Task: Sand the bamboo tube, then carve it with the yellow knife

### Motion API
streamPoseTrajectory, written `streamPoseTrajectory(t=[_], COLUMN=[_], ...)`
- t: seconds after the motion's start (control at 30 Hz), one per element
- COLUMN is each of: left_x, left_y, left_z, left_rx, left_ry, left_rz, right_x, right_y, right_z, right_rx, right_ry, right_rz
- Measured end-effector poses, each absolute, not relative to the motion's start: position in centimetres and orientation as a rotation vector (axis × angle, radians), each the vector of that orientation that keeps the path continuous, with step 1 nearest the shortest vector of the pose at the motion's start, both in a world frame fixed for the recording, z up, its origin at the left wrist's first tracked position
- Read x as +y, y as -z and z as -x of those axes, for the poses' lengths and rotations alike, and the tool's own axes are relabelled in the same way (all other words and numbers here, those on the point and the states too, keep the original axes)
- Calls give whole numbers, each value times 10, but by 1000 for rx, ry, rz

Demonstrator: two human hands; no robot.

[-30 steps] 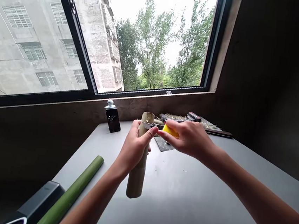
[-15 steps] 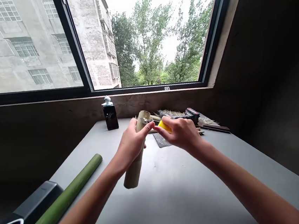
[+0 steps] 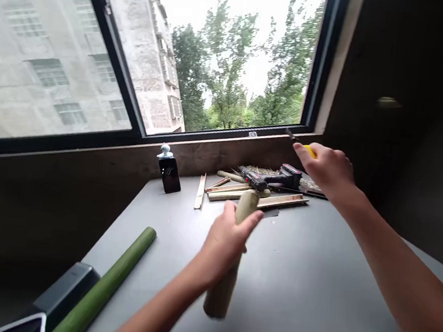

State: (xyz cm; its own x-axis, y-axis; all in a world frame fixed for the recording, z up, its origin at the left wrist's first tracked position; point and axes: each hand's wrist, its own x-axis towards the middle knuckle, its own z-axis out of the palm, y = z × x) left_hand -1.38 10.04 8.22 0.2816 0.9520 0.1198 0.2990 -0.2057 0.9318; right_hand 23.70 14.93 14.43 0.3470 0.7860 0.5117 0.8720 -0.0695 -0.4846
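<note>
My left hand (image 3: pixel 225 243) is wrapped round a pale, peeled bamboo tube (image 3: pixel 228 271), which leans with its top tilted to the right over the grey table (image 3: pixel 311 289). My right hand (image 3: pixel 325 168) is raised at the back right, above the tools by the sill. Its fingers are closed on a yellow-handled knife (image 3: pixel 308 150) with a short dark blade pointing up and left. The two hands are well apart.
A green bamboo pole (image 3: pixel 110 286) lies at the left next to a black box (image 3: pixel 56 296). By the window sill stand a small black bottle with a white cap (image 3: pixel 168 171), several split bamboo strips (image 3: pixel 242 191), a cordless drill (image 3: pixel 273 177) and straw.
My right hand has pulled the yellow knife away from the tube's top, up and to the right. The tube has tipped and moved right and nearer. Strips on the table are now uncovered.
</note>
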Motion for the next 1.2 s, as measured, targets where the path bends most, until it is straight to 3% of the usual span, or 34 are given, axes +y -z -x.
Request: streamPoseTrajectory(t=[0.17, 0.47, 0.7, 0.9, 1.2], left_x=[116, 108, 103, 88, 82], left_y=[-88, -85, -69, -53, -31], left_z=[21, 14, 0, -13, -6], left_rx=[1120, 966, 961, 798, 950], left_ry=[-1016, -914, -813, -739, -844], left_rz=[-1597, -1520, -1382, -1354, -1330], right_x=[156, 116, 105, 101, 82], right_y=[-148, -102, -79, -66, -45], right_z=[-257, -186, -191, -201, -207], right_rx=[-1467, -1800, -1712, -1689, -1962], right_ry=[-103, -958, -1231, -1178, -700], right_rz=[1694, 1070, 977, 1043, 1346])
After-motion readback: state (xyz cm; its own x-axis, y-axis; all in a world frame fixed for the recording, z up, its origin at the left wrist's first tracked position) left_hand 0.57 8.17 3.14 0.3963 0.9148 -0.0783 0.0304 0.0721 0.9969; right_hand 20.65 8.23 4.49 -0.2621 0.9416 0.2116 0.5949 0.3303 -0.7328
